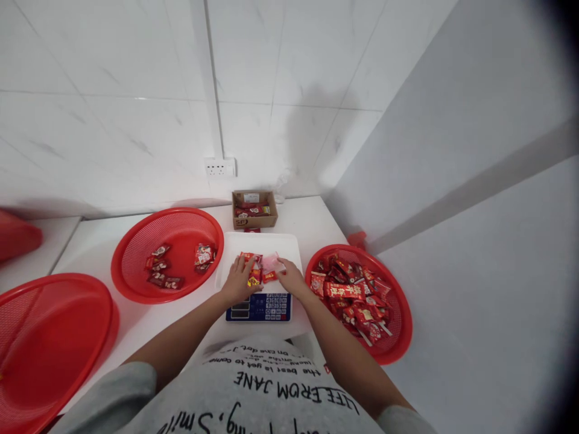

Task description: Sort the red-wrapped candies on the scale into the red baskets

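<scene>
From my remote station, the right basket (408, 319) is heaped, so plenty looks left; the scale (271, 242) bears just a few red packets (269, 276) (early stage, I judge). The left hand (238, 283) spreads over them, grip unclear to me; the right hand (292, 279) pinches a pink packet (272, 263) there.

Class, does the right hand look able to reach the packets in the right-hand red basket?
Probably yes: the right hand is over the scale, the open-topped basket stands close by, and only its rim visibly intervenes. The hand would first have to leave the pink packet.
</scene>
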A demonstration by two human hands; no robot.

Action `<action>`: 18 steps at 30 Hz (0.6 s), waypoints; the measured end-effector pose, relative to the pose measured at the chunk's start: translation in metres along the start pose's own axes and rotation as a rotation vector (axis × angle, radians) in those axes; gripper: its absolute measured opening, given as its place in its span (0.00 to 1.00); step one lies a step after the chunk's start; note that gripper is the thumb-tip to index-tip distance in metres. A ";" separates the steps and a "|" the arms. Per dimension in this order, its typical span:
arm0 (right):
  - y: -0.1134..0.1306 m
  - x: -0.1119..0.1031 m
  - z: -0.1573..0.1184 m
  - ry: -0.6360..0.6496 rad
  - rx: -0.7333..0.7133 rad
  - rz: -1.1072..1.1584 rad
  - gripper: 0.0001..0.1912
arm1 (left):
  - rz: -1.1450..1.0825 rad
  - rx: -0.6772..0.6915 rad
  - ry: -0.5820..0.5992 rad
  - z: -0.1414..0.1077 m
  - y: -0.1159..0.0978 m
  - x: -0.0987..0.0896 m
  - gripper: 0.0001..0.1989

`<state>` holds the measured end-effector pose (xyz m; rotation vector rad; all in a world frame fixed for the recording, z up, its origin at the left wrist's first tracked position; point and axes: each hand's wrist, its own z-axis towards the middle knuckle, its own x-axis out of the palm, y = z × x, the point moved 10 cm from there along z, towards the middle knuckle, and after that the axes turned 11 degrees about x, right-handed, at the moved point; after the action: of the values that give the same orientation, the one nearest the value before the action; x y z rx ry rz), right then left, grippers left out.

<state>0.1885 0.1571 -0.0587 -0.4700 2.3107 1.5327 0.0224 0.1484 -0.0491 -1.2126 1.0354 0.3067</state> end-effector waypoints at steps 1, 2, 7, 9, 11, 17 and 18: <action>0.003 -0.003 -0.002 -0.030 0.007 -0.003 0.28 | 0.004 0.008 0.028 0.004 0.001 0.004 0.46; 0.006 -0.007 -0.004 -0.057 0.020 0.007 0.28 | 0.002 0.024 0.048 0.007 0.002 0.008 0.46; 0.028 0.014 -0.013 0.162 0.073 0.420 0.32 | -0.015 0.136 0.082 0.013 -0.007 0.015 0.43; 0.033 0.022 -0.016 0.248 0.085 0.546 0.34 | 0.000 0.122 0.080 0.013 -0.007 0.013 0.43; 0.030 0.018 -0.015 0.220 0.088 0.536 0.34 | 0.028 0.080 0.059 0.013 -0.005 0.009 0.44; -0.009 -0.036 -0.024 -0.126 0.058 0.363 0.24 | 0.188 0.002 0.042 0.022 -0.016 0.008 0.39; -0.016 -0.046 -0.030 -0.185 0.047 0.341 0.23 | 0.230 -0.008 0.043 0.025 -0.020 0.009 0.38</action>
<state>0.2338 0.1277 -0.0405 0.0829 2.3595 1.5863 0.0531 0.1598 -0.0448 -1.1121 1.2143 0.4649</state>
